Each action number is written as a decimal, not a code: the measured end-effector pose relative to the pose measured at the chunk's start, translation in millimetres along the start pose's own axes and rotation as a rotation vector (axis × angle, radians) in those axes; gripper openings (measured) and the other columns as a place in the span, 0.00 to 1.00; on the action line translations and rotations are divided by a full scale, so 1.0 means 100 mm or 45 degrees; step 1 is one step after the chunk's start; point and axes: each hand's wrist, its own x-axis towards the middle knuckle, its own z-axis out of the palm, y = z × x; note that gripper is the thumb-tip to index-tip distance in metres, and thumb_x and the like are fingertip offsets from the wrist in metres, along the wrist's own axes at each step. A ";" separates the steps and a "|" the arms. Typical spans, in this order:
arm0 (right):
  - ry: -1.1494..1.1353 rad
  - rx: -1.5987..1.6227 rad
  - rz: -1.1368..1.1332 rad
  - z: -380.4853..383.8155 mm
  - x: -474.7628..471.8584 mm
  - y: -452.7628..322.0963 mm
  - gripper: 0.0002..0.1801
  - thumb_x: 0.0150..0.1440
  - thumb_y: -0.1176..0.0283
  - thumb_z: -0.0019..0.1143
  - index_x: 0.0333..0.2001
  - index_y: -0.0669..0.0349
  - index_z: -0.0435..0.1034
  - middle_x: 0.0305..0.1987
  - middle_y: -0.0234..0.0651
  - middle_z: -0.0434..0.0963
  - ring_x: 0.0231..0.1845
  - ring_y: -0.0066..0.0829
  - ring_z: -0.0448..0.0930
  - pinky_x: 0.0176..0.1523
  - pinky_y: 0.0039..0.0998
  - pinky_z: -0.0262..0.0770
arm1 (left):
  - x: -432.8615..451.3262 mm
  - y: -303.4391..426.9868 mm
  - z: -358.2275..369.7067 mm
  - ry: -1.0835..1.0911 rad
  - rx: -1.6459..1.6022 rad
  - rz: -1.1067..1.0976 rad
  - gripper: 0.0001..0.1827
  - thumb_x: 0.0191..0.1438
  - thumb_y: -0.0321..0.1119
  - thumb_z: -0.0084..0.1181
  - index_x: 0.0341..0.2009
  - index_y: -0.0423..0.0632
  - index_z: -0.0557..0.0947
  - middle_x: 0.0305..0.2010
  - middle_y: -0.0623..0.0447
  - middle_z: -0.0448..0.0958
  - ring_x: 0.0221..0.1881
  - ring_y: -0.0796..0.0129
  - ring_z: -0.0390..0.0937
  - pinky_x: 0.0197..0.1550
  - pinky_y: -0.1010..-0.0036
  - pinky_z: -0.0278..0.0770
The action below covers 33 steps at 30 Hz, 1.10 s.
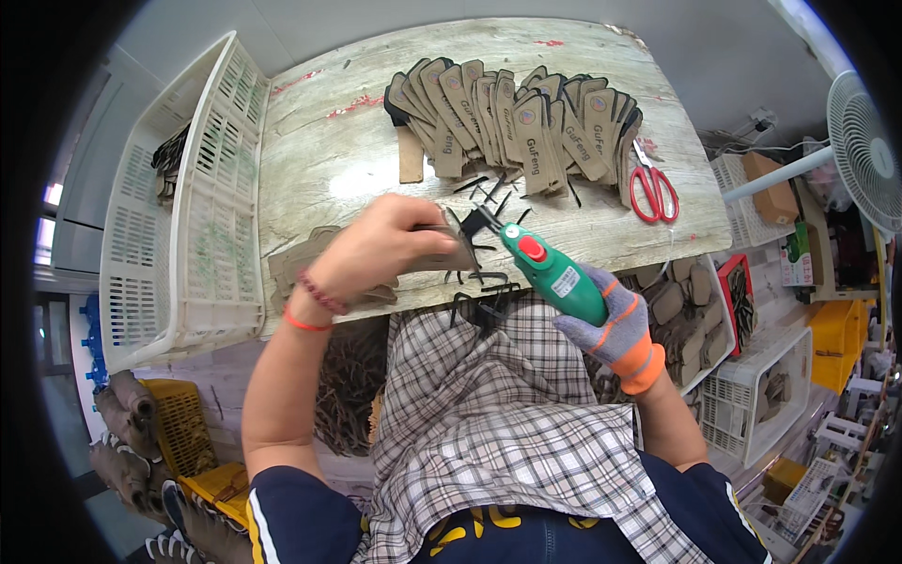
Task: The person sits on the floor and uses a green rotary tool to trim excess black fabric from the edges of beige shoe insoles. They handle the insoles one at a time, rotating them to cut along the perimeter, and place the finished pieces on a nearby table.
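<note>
My bare left hand (pixel 387 236) is closed on a few brown fabric pieces (pixel 454 255), slightly blurred, just above the near part of the table. In a grey and orange work glove, my right hand (pixel 616 328) grips a green handheld electric cutter (pixel 560 275) with a red button. The cutter's narrow metal tip points up and left, a short way from the held pieces. Black fabric offcuts (pixel 479 220) lie scattered under the tip, and more rest on my checked apron. Beneath my left wrist lies a flat pile of brown pieces (pixel 289 268).
Fanned brown fabric straps (pixel 532 137) bearing writing fill the table's far side. Red-handled scissors (pixel 654 194) lie at their right. A white plastic crate (pixel 218 183) stands at the left edge. Right of the table are a fan (pixel 874 158) and crates (pixel 761 395).
</note>
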 end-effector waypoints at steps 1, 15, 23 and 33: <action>0.016 -0.027 0.010 -0.02 -0.03 0.01 0.32 0.43 0.68 0.68 0.51 0.66 0.64 0.38 0.37 0.77 0.36 0.18 0.76 0.41 0.22 0.73 | -0.08 -0.11 -0.15 0.016 0.150 -0.050 0.10 0.48 0.32 0.56 0.27 0.36 0.75 0.20 0.55 0.68 0.26 0.76 0.63 0.30 0.77 0.65; 0.271 -0.060 0.269 -0.15 -0.17 0.29 0.31 0.44 0.63 0.67 0.49 0.66 0.65 0.36 0.39 0.77 0.33 0.23 0.77 0.37 0.24 0.74 | 1.97 -0.30 0.65 0.943 1.396 0.157 0.28 0.49 0.50 0.52 0.49 0.43 0.73 0.62 0.44 0.57 0.66 0.51 0.44 0.63 0.47 0.36; 0.403 0.081 0.319 -0.22 -0.21 0.47 0.26 0.44 0.67 0.66 0.46 0.65 0.67 0.34 0.38 0.76 0.32 0.24 0.76 0.37 0.25 0.72 | 2.06 -0.32 0.93 1.167 0.733 0.111 0.20 0.44 0.37 0.60 0.42 0.44 0.74 0.58 0.45 0.61 0.64 0.55 0.50 0.66 0.53 0.33; 0.492 0.202 0.224 -0.09 -0.02 0.30 0.25 0.46 0.68 0.64 0.47 0.66 0.66 0.36 0.37 0.76 0.34 0.23 0.76 0.39 0.23 0.72 | 1.24 -0.01 0.82 0.891 -1.301 0.278 0.04 0.50 0.25 0.55 0.32 0.38 0.79 0.27 0.57 0.77 0.26 0.81 0.69 0.30 0.84 0.67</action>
